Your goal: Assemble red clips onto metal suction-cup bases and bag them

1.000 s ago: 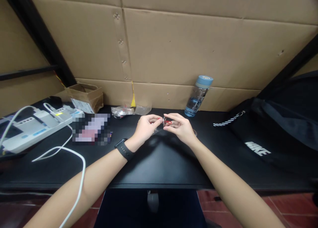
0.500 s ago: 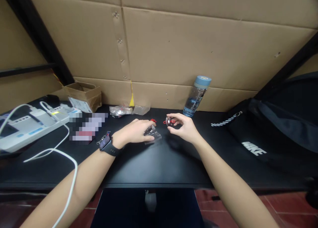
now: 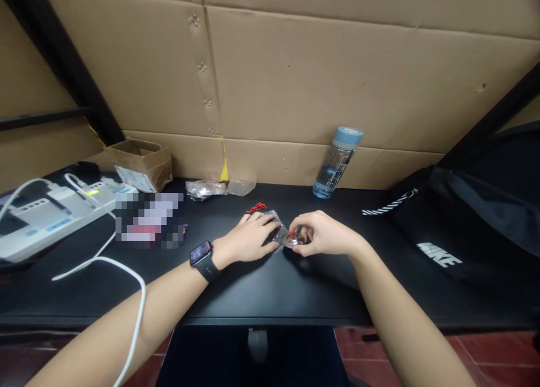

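Observation:
My left hand [image 3: 253,236], with a dark watch on its wrist, is low over the black table and holds a small clear plastic bag [image 3: 277,223] against it. Its thumb and fingers lie around the bag, partly hiding it. Just to the right, my right hand [image 3: 323,234] pinches a small round shiny disc [image 3: 291,241] with red cord on it. The disc is tilted at the bag's right end; whether it touches or enters the bag I cannot tell. Beyond my left fingertips lies a loose red cord [image 3: 257,207].
A blue-capped bottle [image 3: 336,163] leans against the cardboard wall. At the back are crumpled plastic packaging [image 3: 206,188] and a cardboard box [image 3: 145,163]. A power strip [image 3: 54,221] stands left, its white cable [image 3: 141,297] crossing my left forearm. On the right sits a black bag [image 3: 447,229].
My right hand has brought the disc down and nearer to me, against the bag. My left hand has moved right with the bag, and its fingers are flatter. More of the loose red cord shows.

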Demonstrator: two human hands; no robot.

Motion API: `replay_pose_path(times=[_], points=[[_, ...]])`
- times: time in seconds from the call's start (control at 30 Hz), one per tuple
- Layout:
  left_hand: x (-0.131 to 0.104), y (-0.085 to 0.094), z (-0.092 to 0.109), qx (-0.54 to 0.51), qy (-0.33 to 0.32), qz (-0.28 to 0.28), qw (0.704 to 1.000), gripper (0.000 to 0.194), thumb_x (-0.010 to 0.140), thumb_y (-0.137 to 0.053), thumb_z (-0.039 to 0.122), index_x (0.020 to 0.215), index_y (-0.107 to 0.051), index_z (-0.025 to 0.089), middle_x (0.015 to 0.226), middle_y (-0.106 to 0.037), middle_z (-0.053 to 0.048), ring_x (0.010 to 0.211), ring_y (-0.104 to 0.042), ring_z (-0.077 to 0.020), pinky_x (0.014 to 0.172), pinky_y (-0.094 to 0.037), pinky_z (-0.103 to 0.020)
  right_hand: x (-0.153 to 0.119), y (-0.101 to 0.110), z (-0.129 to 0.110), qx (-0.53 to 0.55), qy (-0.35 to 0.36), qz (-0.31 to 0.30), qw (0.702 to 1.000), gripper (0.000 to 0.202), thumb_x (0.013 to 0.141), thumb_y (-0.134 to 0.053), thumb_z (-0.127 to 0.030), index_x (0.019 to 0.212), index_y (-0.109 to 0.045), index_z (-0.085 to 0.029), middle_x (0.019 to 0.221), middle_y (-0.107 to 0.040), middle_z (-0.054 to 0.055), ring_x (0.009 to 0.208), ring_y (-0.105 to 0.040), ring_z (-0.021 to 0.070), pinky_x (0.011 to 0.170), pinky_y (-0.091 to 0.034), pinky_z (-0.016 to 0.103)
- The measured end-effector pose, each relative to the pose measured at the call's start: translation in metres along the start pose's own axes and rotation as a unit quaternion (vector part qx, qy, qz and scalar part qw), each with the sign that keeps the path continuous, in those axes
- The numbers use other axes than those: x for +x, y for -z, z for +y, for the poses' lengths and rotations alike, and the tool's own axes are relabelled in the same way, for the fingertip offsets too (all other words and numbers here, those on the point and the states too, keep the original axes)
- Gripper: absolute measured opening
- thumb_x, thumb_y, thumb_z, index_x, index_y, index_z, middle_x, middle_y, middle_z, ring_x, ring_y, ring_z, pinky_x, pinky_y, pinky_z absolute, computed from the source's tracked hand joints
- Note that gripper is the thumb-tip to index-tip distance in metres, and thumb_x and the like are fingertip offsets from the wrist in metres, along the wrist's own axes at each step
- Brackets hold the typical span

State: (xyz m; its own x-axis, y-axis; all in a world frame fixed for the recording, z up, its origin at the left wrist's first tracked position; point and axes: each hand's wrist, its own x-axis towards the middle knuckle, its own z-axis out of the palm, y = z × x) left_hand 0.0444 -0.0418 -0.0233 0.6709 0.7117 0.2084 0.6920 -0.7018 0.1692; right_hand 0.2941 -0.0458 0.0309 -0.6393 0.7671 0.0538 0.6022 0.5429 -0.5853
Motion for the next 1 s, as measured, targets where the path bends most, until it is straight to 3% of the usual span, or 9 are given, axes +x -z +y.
replay_pose_path(times=[0.27, 0.47, 0.67, 0.8, 1.0], points=[[0.0, 0.001, 0.005, -0.022, 0.029, -0.066, 0.997, 0.063, 0.099, -0.045, 0.056, 0.155, -0.041, 0.026, 0.167, -0.032, -0.012, 0.148, -0.032, -0.0379, 0.114, -0.033, -0.06, 0.007, -0.008, 0.0, 0.002, -0.019, -0.017, 1.0, 0.028, 0.068, -0.081, -0.029, 0.094, -0.072, -0.02, 0.073, -0.072, -0.002, 0.066, -0.066, 0.0142, 0.065, -0.048, 0.023], [0.0, 0.006, 0.006, -0.047, 0.034, -0.085, 0.995, 0.074, 0.098, -0.046, 0.054, 0.162, -0.026, 0.023, 0.168, -0.029, -0.012, 0.151, -0.025, -0.0373, 0.118, -0.027, -0.06, 0.01, -0.011, 0.005, 0.034, -0.046, -0.009, 0.998, 0.03, 0.069, -0.081, -0.031, 0.093, -0.067, -0.022, 0.079, -0.073, -0.003, 0.069, -0.067, 0.0142, 0.065, -0.047, 0.023], [-0.001, 0.013, -0.002, -0.074, 0.027, -0.118, 0.99, 0.072, 0.097, -0.048, 0.05, 0.162, -0.024, 0.031, 0.171, -0.022, -0.009, 0.154, -0.021, -0.0363, 0.119, -0.024, -0.059, 0.011, -0.012, 0.009, 0.014, -0.055, 0.004, 0.998, 0.027, 0.068, -0.081, -0.031, 0.089, -0.066, -0.022, 0.078, -0.073, -0.003, 0.069, -0.066, 0.0144, 0.063, -0.045, 0.023], [-0.001, 0.016, -0.005, -0.074, 0.046, -0.115, 0.99, 0.079, 0.093, -0.054, 0.057, 0.161, -0.025, 0.029, 0.17, -0.024, -0.011, 0.155, -0.021, -0.0375, 0.119, -0.024, -0.06, 0.01, -0.013, 0.004, 0.013, -0.049, 0.008, 0.999, 0.028, 0.068, -0.082, -0.032, 0.088, -0.066, -0.022, 0.078, -0.072, -0.003, 0.068, -0.066, 0.0143, 0.063, -0.045, 0.023], [-0.001, 0.011, -0.006, -0.062, 0.028, -0.095, 0.993, 0.08, 0.092, -0.056, 0.055, 0.161, -0.025, 0.027, 0.169, -0.027, -0.012, 0.155, -0.023, -0.0362, 0.119, -0.025, -0.058, 0.011, -0.018, -0.003, -0.009, -0.02, 0.023, 0.999, 0.027, 0.069, -0.084, -0.032, 0.087, -0.066, -0.022, 0.072, -0.069, -0.005, 0.066, -0.064, 0.0133, 0.064, -0.043, 0.023]])
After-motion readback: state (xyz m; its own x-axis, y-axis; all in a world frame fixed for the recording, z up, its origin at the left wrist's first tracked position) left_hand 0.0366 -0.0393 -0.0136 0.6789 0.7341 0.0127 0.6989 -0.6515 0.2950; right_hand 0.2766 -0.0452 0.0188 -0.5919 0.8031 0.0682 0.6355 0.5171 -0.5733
